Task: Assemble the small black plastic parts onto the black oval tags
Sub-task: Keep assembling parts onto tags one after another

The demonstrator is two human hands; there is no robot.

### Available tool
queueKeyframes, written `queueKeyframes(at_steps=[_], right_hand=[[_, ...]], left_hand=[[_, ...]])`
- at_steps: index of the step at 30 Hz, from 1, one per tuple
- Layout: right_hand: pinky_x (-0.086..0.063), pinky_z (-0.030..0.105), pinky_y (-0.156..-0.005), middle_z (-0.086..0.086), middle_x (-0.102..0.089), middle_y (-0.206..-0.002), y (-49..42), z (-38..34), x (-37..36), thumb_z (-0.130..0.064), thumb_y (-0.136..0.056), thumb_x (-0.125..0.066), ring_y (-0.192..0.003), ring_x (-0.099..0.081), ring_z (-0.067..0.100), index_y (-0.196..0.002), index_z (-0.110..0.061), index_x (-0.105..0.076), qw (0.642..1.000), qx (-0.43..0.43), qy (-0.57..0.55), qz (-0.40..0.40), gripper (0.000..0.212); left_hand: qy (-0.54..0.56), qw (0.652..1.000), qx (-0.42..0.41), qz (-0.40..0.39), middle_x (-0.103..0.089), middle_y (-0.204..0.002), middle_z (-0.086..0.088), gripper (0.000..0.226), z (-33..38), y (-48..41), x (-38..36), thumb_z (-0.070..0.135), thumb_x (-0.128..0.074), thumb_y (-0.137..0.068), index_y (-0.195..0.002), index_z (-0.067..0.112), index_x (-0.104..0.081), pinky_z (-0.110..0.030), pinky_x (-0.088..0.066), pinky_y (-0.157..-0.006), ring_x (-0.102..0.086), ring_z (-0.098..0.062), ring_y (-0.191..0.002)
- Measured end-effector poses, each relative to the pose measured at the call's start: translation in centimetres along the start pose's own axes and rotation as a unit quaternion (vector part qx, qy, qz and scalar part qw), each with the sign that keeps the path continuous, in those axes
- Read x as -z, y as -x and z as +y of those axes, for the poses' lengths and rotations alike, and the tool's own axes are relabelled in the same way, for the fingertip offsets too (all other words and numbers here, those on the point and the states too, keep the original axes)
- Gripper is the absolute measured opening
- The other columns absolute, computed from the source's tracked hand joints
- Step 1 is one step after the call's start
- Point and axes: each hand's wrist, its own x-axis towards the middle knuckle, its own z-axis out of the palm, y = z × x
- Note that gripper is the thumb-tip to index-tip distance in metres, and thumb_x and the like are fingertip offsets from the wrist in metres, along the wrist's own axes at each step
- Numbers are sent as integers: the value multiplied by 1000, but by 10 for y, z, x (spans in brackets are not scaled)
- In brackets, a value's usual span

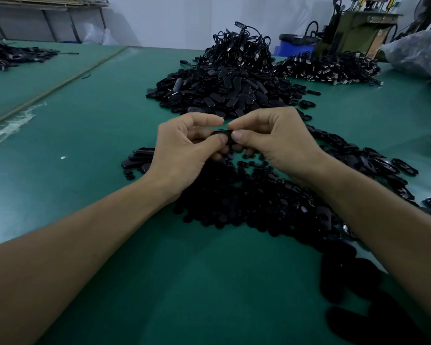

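Note:
My left hand [184, 148] and my right hand [274, 140] meet above the green table [85, 145], both pinching one black oval tag [223, 133] between thumbs and fingertips. Most of the tag is hidden by my fingers, so I cannot tell whether a small part sits on it. Under my hands lies a heap of small black plastic parts [246, 200]. A few oval tags [137, 160] lie in a short row left of my left wrist. A large pile of oval tags [222, 93] rises just beyond my hands.
Behind the big pile stands a mound of black corded pieces [241, 48], with a second spread [329, 68] to its right. More black tags [373, 163] trail along the right. A blue bucket [294, 47], a machine [358, 28] and a plastic bag [418, 51] stand at the back right.

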Motion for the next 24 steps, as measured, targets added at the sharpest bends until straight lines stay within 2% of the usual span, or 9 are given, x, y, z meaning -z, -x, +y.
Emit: queueKeyframes(at_steps=[3, 6, 15, 20, 24], right_hand=[[-58, 24, -67, 9, -75, -78, -1, 0, 3, -6, -86, -76, -68, -70, 14, -87, -18, -75, 1000, 0, -22, -5, 13], [-58, 23, -66, 7, -75, -75, -1, 1, 5, -5, -84, -77, -66, -69, 12, -86, -16, -75, 1000, 0, -30, -7, 11], [-60, 28, -69, 14, -75, -81, -1, 0, 6, -4, -83, -78, -72, -70, 21, -89, -11, -75, 1000, 0, -22, -15, 9], [-55, 20, -66, 3, -75, -75, -2, 0, 5, -7, -83, -79, -67, -69, 9, -87, -14, -75, 1000, 10, 17, -13, 9], [-59, 23, -69, -2, -75, -74, -2, 1, 4, -11, -83, -79, -69, -70, 7, -84, -21, -74, 999, 11, 53, -6, 11]], left_hand=[[4, 1000, 4, -2, -77, -78, -5, 22, -1, 0, 0, 0, -75, -86, -100, 16, -70, -21, -57, -65, -75, -18, -71], [7, 1000, 11, -4, -77, -78, -4, 19, -2, -1, 0, 1, -76, -86, -98, 15, -71, -20, -57, -66, -75, -16, -71], [23, 999, 30, -13, -78, -80, -6, 16, 0, -3, 1, 2, -77, -85, -94, 14, -73, -21, -58, -68, -75, -17, -73], [16, 999, 27, -21, -78, -79, -7, 15, 0, 0, -1, 0, -77, -84, -91, 12, -73, -20, -58, -67, -75, -16, -71], [8, 999, 25, -22, -77, -77, -6, 15, 1, -1, -1, -1, -76, -85, -91, 12, -73, -20, -58, -66, -75, -16, -69]])
